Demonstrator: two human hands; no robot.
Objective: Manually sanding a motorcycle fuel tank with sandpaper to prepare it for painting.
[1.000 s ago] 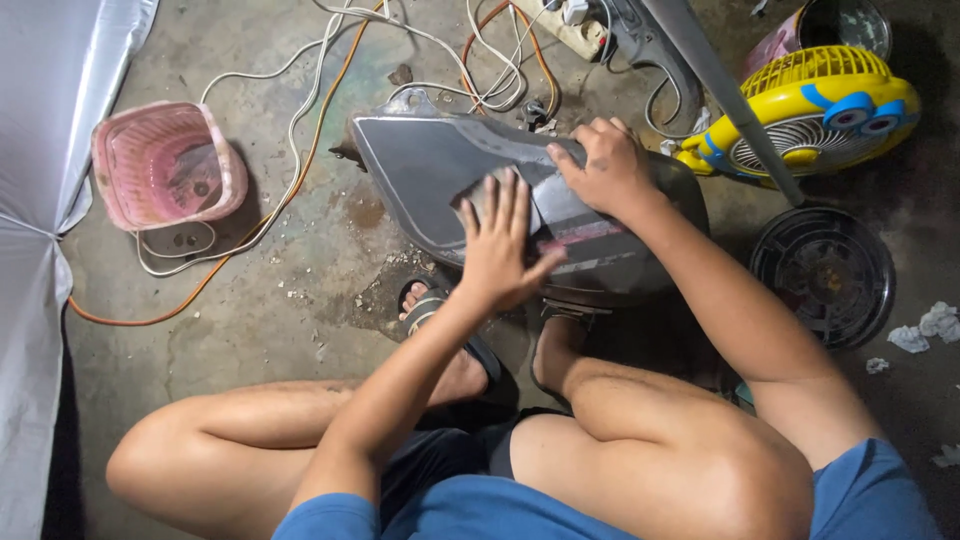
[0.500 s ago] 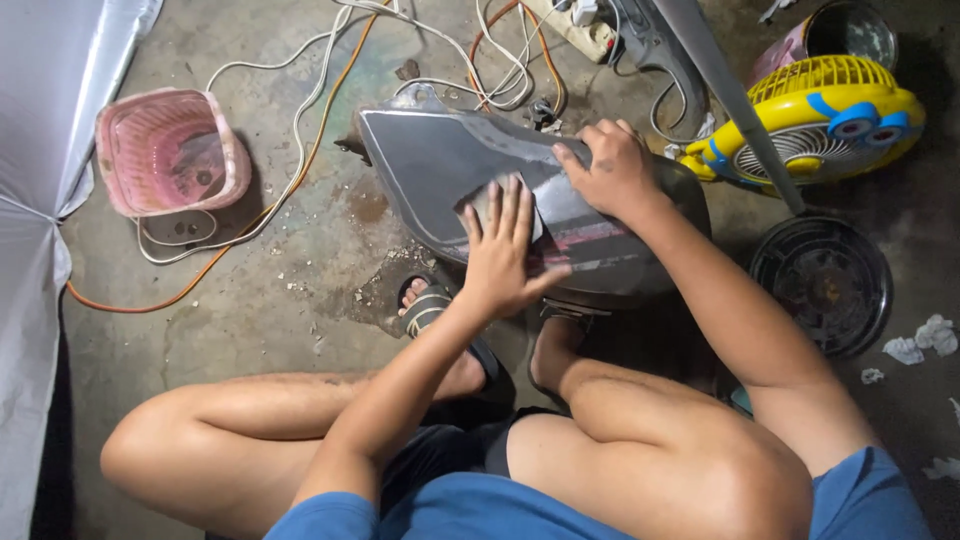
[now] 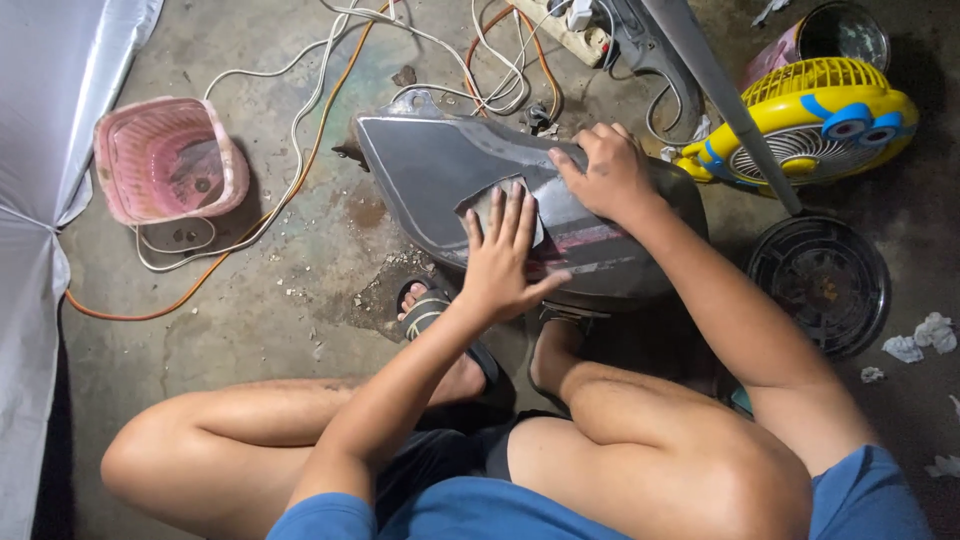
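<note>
Your left hand point(image 3: 503, 255) presses flat (fingers spread) on sandpaper point(image 3: 492, 203) atop the grey panel point(image 3: 430, 165); your right hand point(image 3: 605, 172), at 2 o'clock, grips its edge.

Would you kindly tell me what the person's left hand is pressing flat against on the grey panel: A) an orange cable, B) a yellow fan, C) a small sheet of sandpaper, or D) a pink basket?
C: the left hand lies flat, fingers spread, on a small sheet of sandpaper atop the grey panel.
</note>
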